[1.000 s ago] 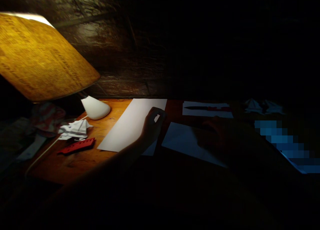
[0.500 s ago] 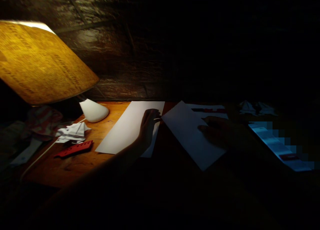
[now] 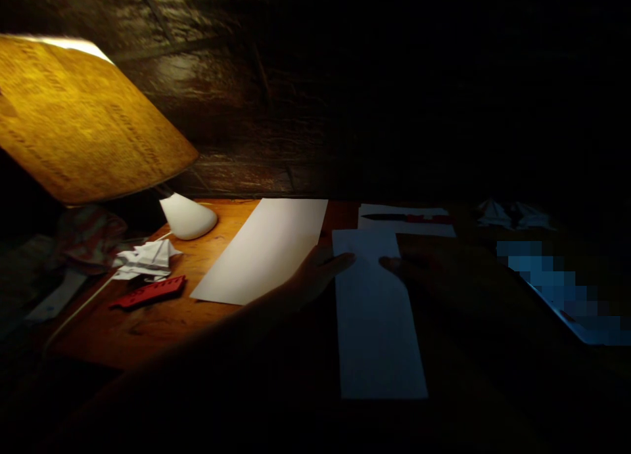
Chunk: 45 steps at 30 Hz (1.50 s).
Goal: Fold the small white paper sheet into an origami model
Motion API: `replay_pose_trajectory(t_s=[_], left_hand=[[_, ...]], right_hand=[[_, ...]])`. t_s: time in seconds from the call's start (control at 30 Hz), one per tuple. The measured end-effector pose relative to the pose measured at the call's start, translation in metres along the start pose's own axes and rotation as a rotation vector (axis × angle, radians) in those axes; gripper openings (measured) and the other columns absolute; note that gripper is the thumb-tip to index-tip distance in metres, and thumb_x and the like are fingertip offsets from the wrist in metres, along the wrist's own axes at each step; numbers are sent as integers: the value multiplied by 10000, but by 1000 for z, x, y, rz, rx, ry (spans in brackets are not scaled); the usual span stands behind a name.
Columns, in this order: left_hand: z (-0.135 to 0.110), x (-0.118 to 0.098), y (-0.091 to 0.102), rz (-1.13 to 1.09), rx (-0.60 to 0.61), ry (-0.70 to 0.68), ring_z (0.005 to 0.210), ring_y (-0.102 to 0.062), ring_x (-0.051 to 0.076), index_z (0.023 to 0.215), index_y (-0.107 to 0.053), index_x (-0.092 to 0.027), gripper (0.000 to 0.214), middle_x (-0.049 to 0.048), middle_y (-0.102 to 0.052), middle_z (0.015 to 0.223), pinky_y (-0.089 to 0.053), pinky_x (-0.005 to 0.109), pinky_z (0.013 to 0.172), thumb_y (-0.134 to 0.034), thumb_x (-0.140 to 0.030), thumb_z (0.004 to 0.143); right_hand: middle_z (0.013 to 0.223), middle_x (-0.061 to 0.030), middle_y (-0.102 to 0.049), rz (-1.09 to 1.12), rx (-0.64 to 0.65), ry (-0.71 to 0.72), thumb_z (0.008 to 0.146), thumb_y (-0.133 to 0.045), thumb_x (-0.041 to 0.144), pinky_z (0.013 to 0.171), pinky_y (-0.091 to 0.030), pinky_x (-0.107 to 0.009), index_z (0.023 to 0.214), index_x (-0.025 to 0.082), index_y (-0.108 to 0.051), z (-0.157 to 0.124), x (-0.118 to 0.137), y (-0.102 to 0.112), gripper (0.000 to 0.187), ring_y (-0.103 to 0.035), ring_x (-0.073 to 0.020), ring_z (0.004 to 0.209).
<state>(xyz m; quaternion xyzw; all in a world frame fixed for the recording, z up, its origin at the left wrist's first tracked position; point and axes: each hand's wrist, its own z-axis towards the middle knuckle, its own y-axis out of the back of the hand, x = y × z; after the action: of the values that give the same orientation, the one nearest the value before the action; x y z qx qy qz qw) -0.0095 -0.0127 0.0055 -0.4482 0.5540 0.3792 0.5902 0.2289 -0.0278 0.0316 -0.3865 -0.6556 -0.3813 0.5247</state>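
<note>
the biggest thing here is the yellow lampshade (image 3: 83, 119) filling the upper left of the frame. it's the only light, so only the left half of the wooden table (image 3: 148, 336) is properly lit. a big sheet (image 3: 266, 250) of white paper lies slanted in that glow in the middle, probably parked there because it's the brightest spot.

just right of it, lower centre, is a long strip of paper (image 3: 377, 322), flat on the table and running lengthwise toward the bottom of the frame, mostly in shadow. both hands are on its far end. the left hand (image 3: 320, 270) is spread flat with its fingertips on the strip's left edge, and the right hand (image 3: 424, 270) reaches in from the right edge. it's very dark over there, but it also looks flat and isn't gripping anything. my guess is they're pinning the strip from both sides so it stays straight.

behind the strip there's a smaller sheet (image 3: 434, 229) with a red-handled knife (image 3: 409, 217) lying on it, out of the way. at the left there's the white lamp foot (image 3: 187, 215), some crumpled paper (image 3: 145, 257) and a red ruler (image 3: 150, 291) near the table edge.
</note>
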Motion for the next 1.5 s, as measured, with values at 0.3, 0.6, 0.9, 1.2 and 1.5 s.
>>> replay_pose_trajectory(t_s=[0.3, 0.6, 0.9, 1.2, 1.5], left_hand=[[0, 3, -2, 9, 77, 24, 736, -691, 214, 850, -748, -127, 343, 83, -747, 802, -533, 314, 675, -807, -460, 787], [-4, 2, -5, -1, 46, -1, 716, -686, 222, 869, -721, -163, 360, 48, -692, 720, -528, 330, 655, -737, -522, 862], [-8, 3, -7, -15, 143, 74, 605, -623, 161, 839, -730, -157, 336, 37, -689, 708, -474, 282, 569, -777, -489, 828], [-10, -1, -12, -64, 108, 41, 671, -674, 208, 887, -736, -173, 303, 47, -710, 729, -524, 315, 595, -782, -462, 810], [-9, 0, -11, -28, 6, 18, 538, -621, 182, 691, -671, -185, 392, 17, -626, 572, -483, 305, 508, -733, -547, 827]], right_hand=[[1095, -54, -800, -51, -64, -2, 855, -741, 529, 860, -605, -430, 1077, 290, -793, 1, -7, 4, 331, -760, -277, 950], [1036, -38, -803, -3, -14, -20, 845, -770, 388, 847, -588, -388, 959, 256, -795, -8, 10, -7, 176, -753, -253, 947], [761, -31, -743, -25, -130, -29, 865, -711, 569, 630, -496, -325, 778, 239, -762, -7, 6, -5, 344, -655, -187, 668], [763, -41, -746, -25, -154, -33, 841, -739, 569, 601, -488, -312, 796, 218, -757, -5, -2, -6, 354, -654, -177, 659], [736, -32, -716, -65, -159, -23, 826, -763, 539, 582, -451, -301, 735, 213, -734, -6, -1, -8, 340, -612, -159, 633]])
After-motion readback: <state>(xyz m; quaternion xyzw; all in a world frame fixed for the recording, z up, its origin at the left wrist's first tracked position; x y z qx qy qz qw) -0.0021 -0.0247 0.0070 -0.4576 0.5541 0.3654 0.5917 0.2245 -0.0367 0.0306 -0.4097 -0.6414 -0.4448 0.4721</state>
